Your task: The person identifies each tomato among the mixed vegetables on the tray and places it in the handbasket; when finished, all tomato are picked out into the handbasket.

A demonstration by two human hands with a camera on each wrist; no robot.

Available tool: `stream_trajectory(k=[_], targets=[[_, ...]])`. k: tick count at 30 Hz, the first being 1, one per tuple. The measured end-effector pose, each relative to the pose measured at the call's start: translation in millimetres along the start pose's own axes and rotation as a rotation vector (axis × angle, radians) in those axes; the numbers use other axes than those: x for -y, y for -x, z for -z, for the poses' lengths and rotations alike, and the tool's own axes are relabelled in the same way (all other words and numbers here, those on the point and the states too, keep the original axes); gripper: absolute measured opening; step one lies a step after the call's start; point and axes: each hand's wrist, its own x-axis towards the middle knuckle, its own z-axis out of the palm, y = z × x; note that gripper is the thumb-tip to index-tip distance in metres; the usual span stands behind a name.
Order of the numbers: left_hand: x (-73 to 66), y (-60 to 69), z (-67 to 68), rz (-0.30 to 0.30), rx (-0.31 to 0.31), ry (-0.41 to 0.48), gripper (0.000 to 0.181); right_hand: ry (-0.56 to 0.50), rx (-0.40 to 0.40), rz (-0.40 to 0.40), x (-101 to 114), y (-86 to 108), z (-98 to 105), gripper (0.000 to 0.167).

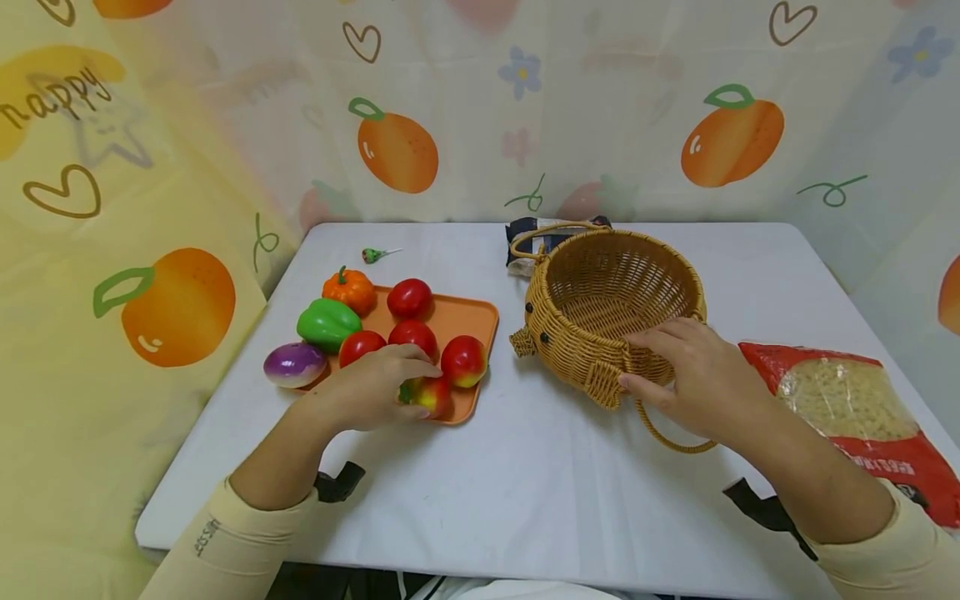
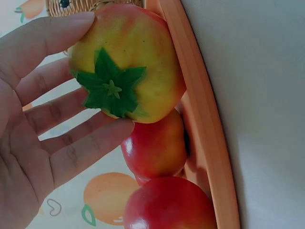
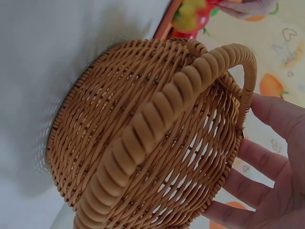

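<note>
On the orange tray (image 1: 480,321), the left hand (image 1: 378,387) has its fingers and thumb around a red-yellow tomato (image 1: 437,398) with a green calyx; the left wrist view shows the thumb and fingertips against that tomato (image 2: 138,62). Another red-yellow fruit (image 1: 464,361) and several red ones (image 1: 410,299) lie beside it. To the right stands a wicker basket (image 1: 577,350) with nothing visible inside. The right hand (image 1: 697,375) holds its near rim, thumb outside and fingers over the edge; in the right wrist view the fingertips touch the basket's (image 3: 143,119) rim.
A green pepper (image 1: 328,326), an orange pumpkin (image 1: 350,290) and a purple eggplant (image 1: 295,365) sit at the tray's left side. A small green item (image 1: 371,256) lies behind. A dark packet (image 1: 521,229) is behind the basket, and a red bag (image 1: 847,400) lies at the right.
</note>
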Motion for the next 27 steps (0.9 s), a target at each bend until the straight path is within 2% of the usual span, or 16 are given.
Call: stream_trajectory(k=[4,8,15,20,22,27], targets=[[3.5,2.8,-1.5,0.004,-0.016,0.009,0.048,0.000,-0.009,0.002,0,-0.3,-1,0.050],[6.5,6.1,-1.3,-0.019,-0.045,-0.013,0.046,0.000,-0.014,0.005,-1,-0.8,-1,0.050],[6.8,9.9,7.3,-0.045,-0.111,-0.045,0.046,0.003,-0.008,-0.002,0,-1.0,0,0.050],[5.8,4.6,11.4,-0.115,-0.186,-0.038,0.045,0.000,-0.004,-0.009,0,-0.8,0,0.050],[3.2,1.4,13.6,-0.149,-0.215,-0.021,0.045,0.000,0.005,-0.018,0,-0.7,0,0.050],[-6.3,-7.5,23.0,-0.190,-0.263,0.021,0.046,-0.010,0.020,-0.030,1,-0.2,0,0.050]])
